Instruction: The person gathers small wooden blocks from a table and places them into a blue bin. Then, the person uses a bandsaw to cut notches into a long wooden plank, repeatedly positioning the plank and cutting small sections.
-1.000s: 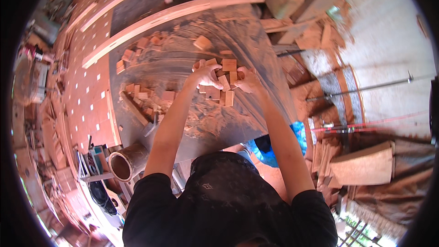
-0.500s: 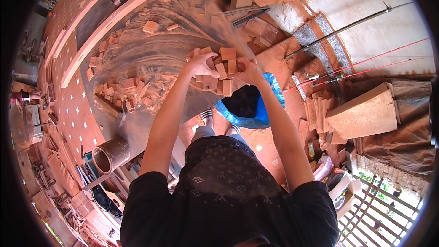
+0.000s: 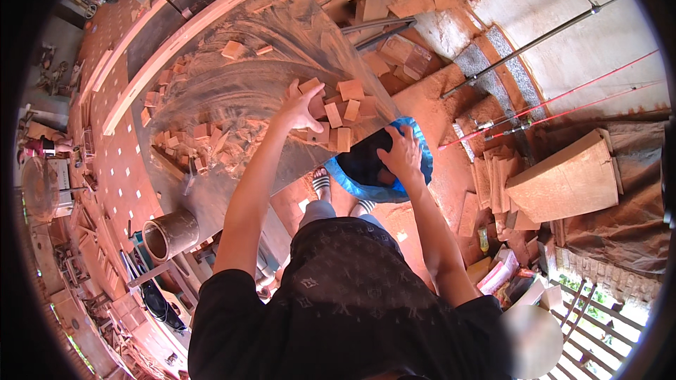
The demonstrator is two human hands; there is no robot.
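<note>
Several small wooden blocks (image 3: 343, 110) lie in a loose cluster at the edge of a dusty table (image 3: 232, 193). My left hand (image 3: 301, 110) rests at the cluster's left side, its fingers spread around the blocks and touching them, gripping none. My right hand (image 3: 403, 153) is over the mouth of a blue bag (image 3: 359, 191) beside the table edge. Its fingers are apart, and no block shows in them. The bag's inside is dark; a small reddish shape is faintly visible below my right hand.
More wooden offcuts (image 3: 204, 137) and sawdust cover the table's left part. Long wooden beams (image 3: 204, 24) run along its far side. A thick pipe piece (image 3: 169, 234) stands at the near left corner. Fishing rods (image 3: 556, 119) and boards (image 3: 560, 176) lean at the right.
My right hand has left the blocks and moved right and nearer, over the bag. A few blocks at the cluster's right have shifted. My left hand stays by the pile, its fingers wider.
</note>
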